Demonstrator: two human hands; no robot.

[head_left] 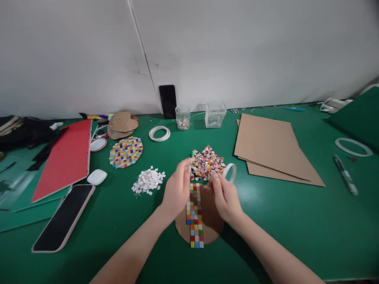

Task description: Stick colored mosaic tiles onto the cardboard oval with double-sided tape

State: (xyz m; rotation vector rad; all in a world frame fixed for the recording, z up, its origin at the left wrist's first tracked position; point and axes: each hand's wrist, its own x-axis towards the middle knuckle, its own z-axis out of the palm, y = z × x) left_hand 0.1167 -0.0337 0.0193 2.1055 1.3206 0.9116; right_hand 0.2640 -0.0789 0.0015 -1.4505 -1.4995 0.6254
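My left hand (177,187) is above the left part of a round cardboard piece (211,213), its thumb and fingers pressed together; what they pinch, if anything, is too small to make out. My right hand (226,197) is closed in a pinch over the disc's right side. A roll of white tape (231,172) stands tilted against its fingers and appears held there. Strips of coloured mosaic tiles (195,217) run down the cardboard's left-middle part, overhanging its lower edge slightly. Just beyond both hands is a pile of mixed coloured tiles (207,161).
White tile pieces (148,180) lie left of my left hand, near a tile-covered disc (126,152). A tape roll (159,133), a cup (182,118) and a clear box (215,115) are behind. Cardboard sheets (266,142) lie right, a phone (63,219) left.
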